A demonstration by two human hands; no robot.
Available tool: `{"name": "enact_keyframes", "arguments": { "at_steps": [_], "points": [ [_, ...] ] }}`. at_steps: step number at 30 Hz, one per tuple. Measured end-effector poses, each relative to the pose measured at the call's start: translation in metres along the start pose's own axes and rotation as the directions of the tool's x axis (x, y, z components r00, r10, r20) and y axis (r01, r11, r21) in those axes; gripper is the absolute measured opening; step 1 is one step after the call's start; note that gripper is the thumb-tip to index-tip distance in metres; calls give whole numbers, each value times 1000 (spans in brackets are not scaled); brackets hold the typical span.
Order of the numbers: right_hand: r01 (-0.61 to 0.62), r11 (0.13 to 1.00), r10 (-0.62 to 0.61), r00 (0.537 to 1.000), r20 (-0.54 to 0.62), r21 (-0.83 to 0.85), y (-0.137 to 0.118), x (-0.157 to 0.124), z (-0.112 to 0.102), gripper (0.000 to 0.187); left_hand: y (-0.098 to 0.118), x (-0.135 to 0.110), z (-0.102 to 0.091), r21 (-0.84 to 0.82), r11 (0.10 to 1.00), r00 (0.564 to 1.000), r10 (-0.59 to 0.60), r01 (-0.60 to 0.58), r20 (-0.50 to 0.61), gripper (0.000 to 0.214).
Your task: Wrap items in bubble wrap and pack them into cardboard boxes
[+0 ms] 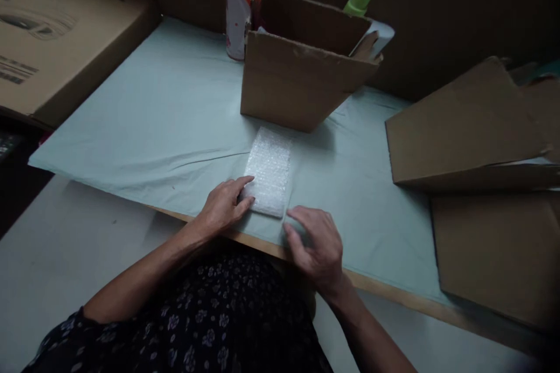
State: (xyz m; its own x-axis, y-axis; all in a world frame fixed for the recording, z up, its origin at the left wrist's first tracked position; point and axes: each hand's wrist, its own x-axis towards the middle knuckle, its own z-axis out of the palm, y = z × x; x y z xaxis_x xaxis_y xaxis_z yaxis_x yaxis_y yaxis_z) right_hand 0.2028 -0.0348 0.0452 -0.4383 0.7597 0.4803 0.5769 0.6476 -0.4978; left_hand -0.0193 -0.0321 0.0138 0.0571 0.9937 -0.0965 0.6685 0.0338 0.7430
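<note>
A small flat packet wrapped in white bubble wrap point(269, 172) lies on the pale green table cover point(166, 111) near the front edge. My left hand point(225, 205) rests at the packet's near left corner, fingers stretched out and touching its edge. My right hand point(315, 245) lies on the cover just below and right of the packet, fingers loosely curled and apart, holding nothing. Behind the packet stands an open cardboard box point(301, 64), tilted toward me.
A red and white bottle point(240, 0) and a green-capped bottle point(359, 1) stand behind the open box. Flat cardboard boxes point(472, 134) are stacked at the right. A large printed carton point(56, 35) lies at the far left. The table's wooden edge point(394, 294) runs diagonally.
</note>
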Motion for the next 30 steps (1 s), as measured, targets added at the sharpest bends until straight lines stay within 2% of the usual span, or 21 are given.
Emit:
{"name": "enact_keyframes", "arguments": {
  "at_steps": [2,4,5,8,10,12,14,15,18,21,23,27,30],
  "points": [
    [128,989,-115,982,150,-80,-3,-2,5,23,-3,4,2,49,999,1000,18,-18,-1,48],
    [172,975,-130,955,268,-141,1,0,15,24,-4,3,2,80,994,997,71,-67,-44,48],
    [170,973,-118,949,291,-158,5,1,21,23,-5,0,1,94,989,988,124,-116,-90,47],
    [103,989,-70,954,291,-102,16,7,29,23,-4,-15,-6,186,927,912,361,-327,-197,46],
    [24,1000,-25,943,331,5,19,12,25,22,-2,-26,-11,255,852,852,502,-457,-150,43],
    [-74,990,19,912,410,117,18,16,18,20,-1,-32,-14,254,816,828,554,-520,-84,39],
    [-154,976,75,899,431,153,17,19,12,20,-1,-29,-13,197,843,849,522,-500,-79,38],
    [-164,978,100,913,395,131,17,19,10,20,-2,-24,-11,167,867,868,488,-469,-91,38],
    [-58,998,65,969,237,-34,18,16,11,25,-3,-2,-5,149,913,912,397,-381,-101,37],
    [80,983,-32,960,278,-164,22,12,18,28,-3,13,0,216,922,927,352,-321,-128,33],
    [97,979,-38,950,310,-179,24,14,22,27,-3,14,0,237,913,913,374,-331,-162,33],
    [-20,1000,16,942,335,6,27,24,19,26,-3,-3,-6,164,882,878,463,-442,-122,38],
    [-159,980,96,905,414,121,27,30,14,27,-3,-10,-10,90,918,915,393,-386,-88,35]
  ]
}}
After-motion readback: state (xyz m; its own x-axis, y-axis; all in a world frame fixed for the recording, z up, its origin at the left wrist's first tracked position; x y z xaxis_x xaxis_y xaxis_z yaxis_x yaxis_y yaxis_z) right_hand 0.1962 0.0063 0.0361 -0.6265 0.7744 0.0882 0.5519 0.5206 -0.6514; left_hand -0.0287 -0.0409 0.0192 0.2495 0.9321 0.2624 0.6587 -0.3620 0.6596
